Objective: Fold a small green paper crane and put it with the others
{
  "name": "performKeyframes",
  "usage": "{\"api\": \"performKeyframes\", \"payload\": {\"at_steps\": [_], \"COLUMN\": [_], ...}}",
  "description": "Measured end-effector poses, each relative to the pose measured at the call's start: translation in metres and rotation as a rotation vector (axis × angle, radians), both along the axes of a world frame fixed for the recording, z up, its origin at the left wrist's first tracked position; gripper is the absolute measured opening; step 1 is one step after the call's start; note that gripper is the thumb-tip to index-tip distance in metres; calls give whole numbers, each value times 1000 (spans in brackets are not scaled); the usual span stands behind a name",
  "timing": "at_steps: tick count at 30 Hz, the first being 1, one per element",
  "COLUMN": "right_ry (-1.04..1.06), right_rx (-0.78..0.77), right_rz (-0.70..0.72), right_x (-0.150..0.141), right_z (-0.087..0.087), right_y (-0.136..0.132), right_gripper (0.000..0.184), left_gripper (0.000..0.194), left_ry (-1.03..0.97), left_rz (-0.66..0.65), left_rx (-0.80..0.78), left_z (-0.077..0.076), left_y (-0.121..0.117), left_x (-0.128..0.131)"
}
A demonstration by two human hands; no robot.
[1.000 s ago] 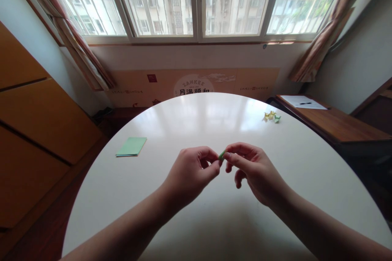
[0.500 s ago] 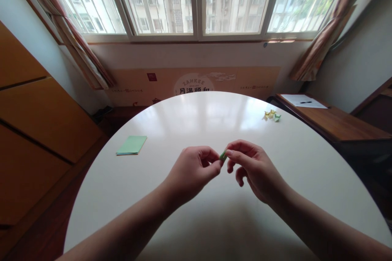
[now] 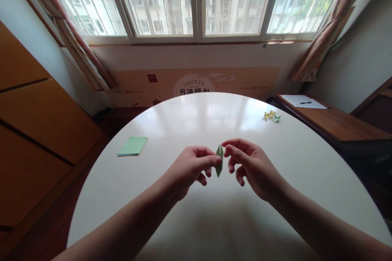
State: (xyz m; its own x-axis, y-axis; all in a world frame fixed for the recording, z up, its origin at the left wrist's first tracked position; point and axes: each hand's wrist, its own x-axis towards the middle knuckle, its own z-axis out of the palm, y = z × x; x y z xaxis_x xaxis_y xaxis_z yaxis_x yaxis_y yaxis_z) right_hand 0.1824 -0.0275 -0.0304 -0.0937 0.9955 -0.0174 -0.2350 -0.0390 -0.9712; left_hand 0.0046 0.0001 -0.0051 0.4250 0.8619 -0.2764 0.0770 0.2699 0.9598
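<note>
Forearms: here they come in from the bottom corners, both bare, angling inward over the white round table.
Left hand: a neat pinch from the left hand, thumb laid across the near face of the folded green paper, its other fingers curled behind and below.
Green paper: there it is, front and centre, above the table between the two hands, a slim, pointed shape standing almost upright, with a narrow split at its top end.
Right hand: right alongside, the right hand has its fingers loosely curled, thumb and forefinger tips just beside the paper's upper end; whether they touch or grip it, I cannot tell.
Paper stack: over on the left of the tabletop, a flat stack of light green sheets, well apart from the hands.
Little figures: far right on the table, a tight cluster of small folded paper pieces, yellow and pale green.
Wooden desk: beyond the table's right edge, a brown desk carries a white sheet with a dark pen on it.
Back wall: a printed tan banner runs low, beneath the wide barred window.
</note>
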Motion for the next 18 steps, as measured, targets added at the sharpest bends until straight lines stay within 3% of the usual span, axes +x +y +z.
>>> {"api": "performKeyframes", "payload": {"at_steps": [9,13,18], "right_ry": [-12,-82,-157], "right_rx": [-21,-12,19], "right_rz": [26,107,111], "right_x": [-1,-1,-1], "right_z": [0,0,2], "right_y": [1,1,0], "right_gripper": [32,34,38], "left_gripper": [24,25,24], "left_ry": [-41,-60,-5], "left_rz": [19,58,87], "left_rx": [-43,5,109], "left_z": [-6,-6,-4], "left_y": [2,3,2], "left_x": [-1,-3,0]}}
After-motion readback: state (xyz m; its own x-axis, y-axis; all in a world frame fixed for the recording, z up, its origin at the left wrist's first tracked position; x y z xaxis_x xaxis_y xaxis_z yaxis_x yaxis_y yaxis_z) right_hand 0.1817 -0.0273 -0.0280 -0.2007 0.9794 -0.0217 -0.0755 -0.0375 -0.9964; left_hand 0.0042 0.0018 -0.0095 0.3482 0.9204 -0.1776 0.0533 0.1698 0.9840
